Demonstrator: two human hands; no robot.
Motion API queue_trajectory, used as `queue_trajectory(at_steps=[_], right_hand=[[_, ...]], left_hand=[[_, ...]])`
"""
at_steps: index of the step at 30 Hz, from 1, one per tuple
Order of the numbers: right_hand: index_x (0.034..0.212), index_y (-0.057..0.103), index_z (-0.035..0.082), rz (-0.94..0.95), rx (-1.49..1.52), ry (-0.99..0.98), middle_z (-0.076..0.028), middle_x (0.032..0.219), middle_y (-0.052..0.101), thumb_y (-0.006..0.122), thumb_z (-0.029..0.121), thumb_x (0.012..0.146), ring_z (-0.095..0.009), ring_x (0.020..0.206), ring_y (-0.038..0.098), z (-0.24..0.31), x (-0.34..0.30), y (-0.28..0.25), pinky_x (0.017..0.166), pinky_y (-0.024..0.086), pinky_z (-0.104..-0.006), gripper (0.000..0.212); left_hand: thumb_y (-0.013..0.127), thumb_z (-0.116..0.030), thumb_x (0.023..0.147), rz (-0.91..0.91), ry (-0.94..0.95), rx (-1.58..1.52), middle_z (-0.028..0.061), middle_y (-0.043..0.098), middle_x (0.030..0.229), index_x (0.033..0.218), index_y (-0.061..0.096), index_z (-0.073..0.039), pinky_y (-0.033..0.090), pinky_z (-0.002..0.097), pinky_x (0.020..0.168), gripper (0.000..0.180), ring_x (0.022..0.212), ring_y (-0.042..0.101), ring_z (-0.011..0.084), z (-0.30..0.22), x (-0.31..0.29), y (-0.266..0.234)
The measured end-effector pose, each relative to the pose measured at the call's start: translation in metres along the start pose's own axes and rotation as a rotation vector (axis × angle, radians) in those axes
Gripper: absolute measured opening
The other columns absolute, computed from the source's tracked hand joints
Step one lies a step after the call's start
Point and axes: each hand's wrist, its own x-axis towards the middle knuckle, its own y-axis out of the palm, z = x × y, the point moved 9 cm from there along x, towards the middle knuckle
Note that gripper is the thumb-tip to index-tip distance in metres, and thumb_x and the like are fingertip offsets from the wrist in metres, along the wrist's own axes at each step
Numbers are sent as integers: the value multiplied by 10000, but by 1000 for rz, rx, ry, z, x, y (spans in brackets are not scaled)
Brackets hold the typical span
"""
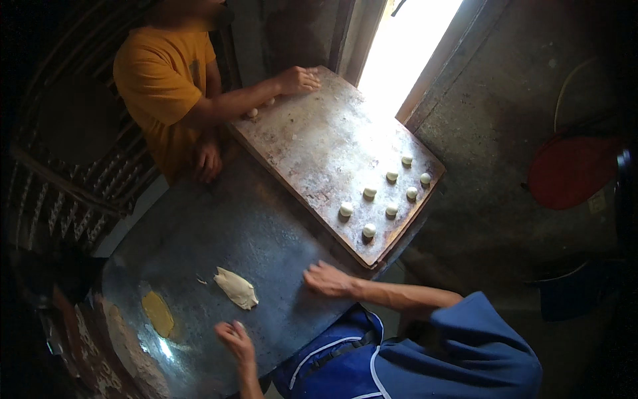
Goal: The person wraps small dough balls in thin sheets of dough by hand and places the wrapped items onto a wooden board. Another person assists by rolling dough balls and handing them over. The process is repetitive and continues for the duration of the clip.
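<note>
A pale, flattened piece of dough [236, 288] with an uneven edge lies on the dark worktop [232, 219]. Just below it in the view, my left hand [237, 340] hovers near the dough with bent fingers, the thumb apart and nothing visible in it. Over to the right, my right hand [327, 279] is at the worktop, its fingers curled in. What it holds, if anything, is hidden. Neither hand touches the dough. A yellowish oval smear or sheet [157, 314] lies farther left on the worktop.
A floured wooden board [286, 146] sits on the worktop's far right, with several white dough balls [369, 192] near its right end. Across from me, a person in an orange shirt [163, 80] rests a hand [299, 80] on the board's far corner. A red round object [575, 171] stands at right.
</note>
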Motion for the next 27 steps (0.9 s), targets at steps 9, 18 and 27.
queue_trajectory(at_steps=[9, 18, 27], right_hand=[[1080, 550, -9, 130, 351, 126, -195, 944, 576, 563, 215, 956, -367, 872, 584, 8, -14, 24, 796, 444, -452, 256], [1027, 567, 14, -167, 339, 36, -153, 963, 542, 539, 146, 939, -295, 906, 559, 20, -28, 35, 787, 435, -409, 161], [1064, 560, -19, -140, 582, 275, -196, 992, 552, 544, 133, 945, -329, 955, 553, 15, -9, 51, 802, 443, -443, 193]], left_hand=[[528, 15, 976, 70, 69, -22, 173, 431, 993, 1118, 359, 17, 447, 434, 846, 221, 892, 491, 330, 2, -18, -2], [545, 9, 992, 32, 53, -21, 179, 455, 1019, 1089, 359, 6, 447, 386, 883, 210, 912, 504, 328, -15, -29, 1], [511, 39, 957, -80, -119, 3, 183, 451, 1056, 1169, 348, 24, 450, 452, 883, 268, 944, 509, 322, 9, -39, -7]])
